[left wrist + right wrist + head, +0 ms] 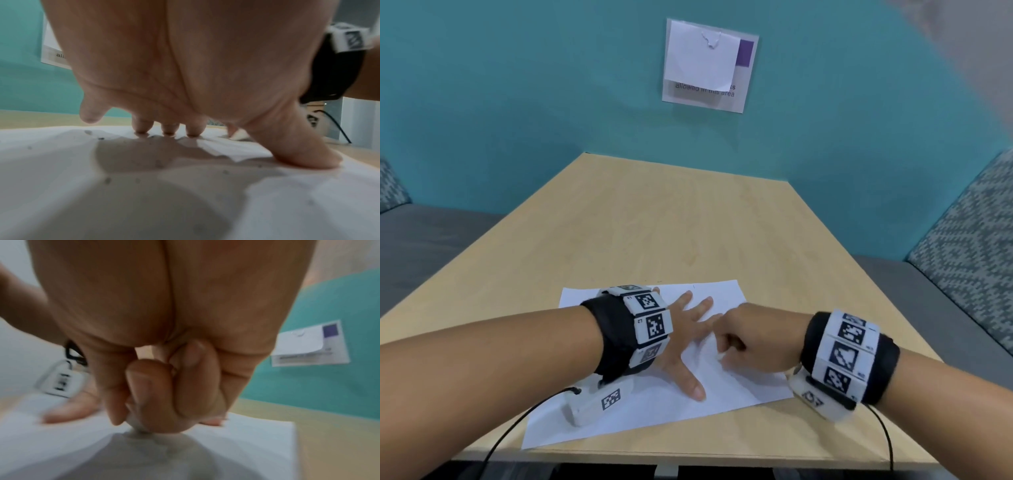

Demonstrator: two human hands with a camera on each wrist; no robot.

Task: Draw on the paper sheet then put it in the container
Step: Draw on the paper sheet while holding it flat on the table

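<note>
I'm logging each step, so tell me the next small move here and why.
Probably draw the stroke across the paper sheet: the right hand pinches a small white drawing piece against it, the left hand presses it flat, and no marks are visible yet.

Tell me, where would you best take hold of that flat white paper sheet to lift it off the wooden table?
Probably the white paper sheet's far right corner, from the right: it lies flat on the light wooden table, the left hand presses its middle with spread fingers, the right hand is curled on it, and that corner is bare.
</note>
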